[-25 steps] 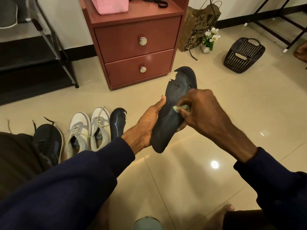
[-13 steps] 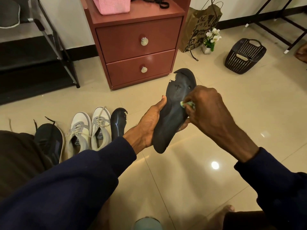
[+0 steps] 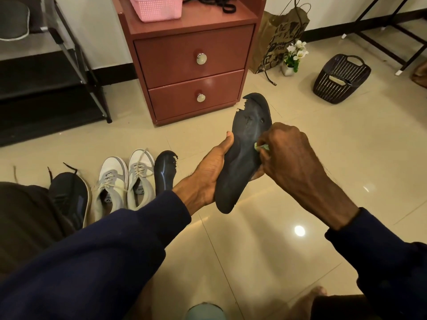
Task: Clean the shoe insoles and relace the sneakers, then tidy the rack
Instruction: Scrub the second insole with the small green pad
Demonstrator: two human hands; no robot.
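Insole (image 3: pixel 242 155), dark and torn at the toe, sits above the floor, gripped by your left hand (image 3: pixel 208 174); your right hand (image 3: pixel 286 158) pinches a pale green cloth (image 3: pixel 260 146) against its surface.

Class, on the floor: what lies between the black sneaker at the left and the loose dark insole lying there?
In the head view, a pair of white-and-grey laced sneakers sits side by side between the black sneaker and the floor insole.
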